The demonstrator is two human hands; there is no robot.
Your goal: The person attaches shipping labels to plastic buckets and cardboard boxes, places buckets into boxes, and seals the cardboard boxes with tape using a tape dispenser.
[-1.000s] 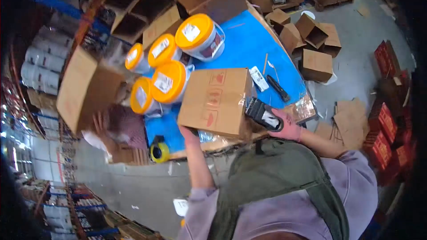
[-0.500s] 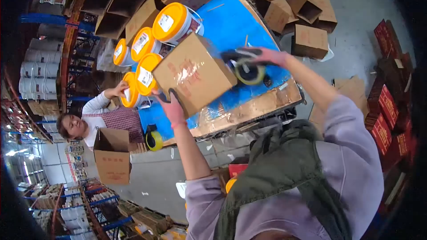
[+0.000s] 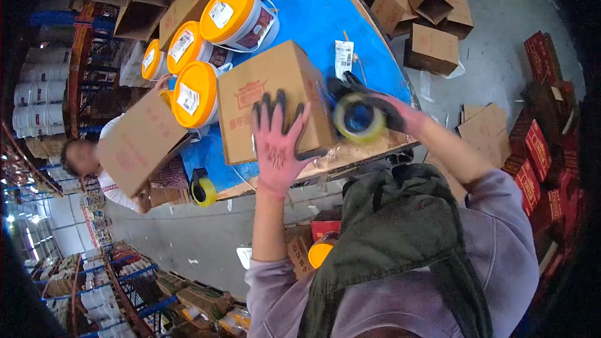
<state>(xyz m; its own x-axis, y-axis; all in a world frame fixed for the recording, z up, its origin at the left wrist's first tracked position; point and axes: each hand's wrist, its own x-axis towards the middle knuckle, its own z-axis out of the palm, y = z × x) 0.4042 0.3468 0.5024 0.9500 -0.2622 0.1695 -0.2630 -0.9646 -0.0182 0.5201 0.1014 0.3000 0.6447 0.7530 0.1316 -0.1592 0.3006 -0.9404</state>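
Note:
A closed cardboard box (image 3: 241, 98) with red print stands on the blue-topped table (image 3: 313, 9). My left hand (image 3: 278, 144), in a pink glove with dark fingertips, lies spread on the box. At the box's right side my right hand (image 3: 397, 112) grips a black tape dispenser with a yellowish roll (image 3: 342, 120); the motion blurs it a little. A white label sheet (image 3: 344, 59) and a dark object partly behind the dispenser lie beyond it. Several white buckets with orange lids (image 3: 195, 95) stand left of the box.
A co-worker (image 3: 116, 175) at the left holds a cardboard carton (image 3: 143, 144). A second tape roll (image 3: 203, 191) sits at the table's near left edge. Open cartons (image 3: 432, 49) lie on the floor beyond the table. Red boxes (image 3: 537, 150) are stacked at the right.
The box has been turned, and its printed face now points up toward me. My left hand went from its lower edge onto its face. The co-worker's carton has risen toward the buckets.

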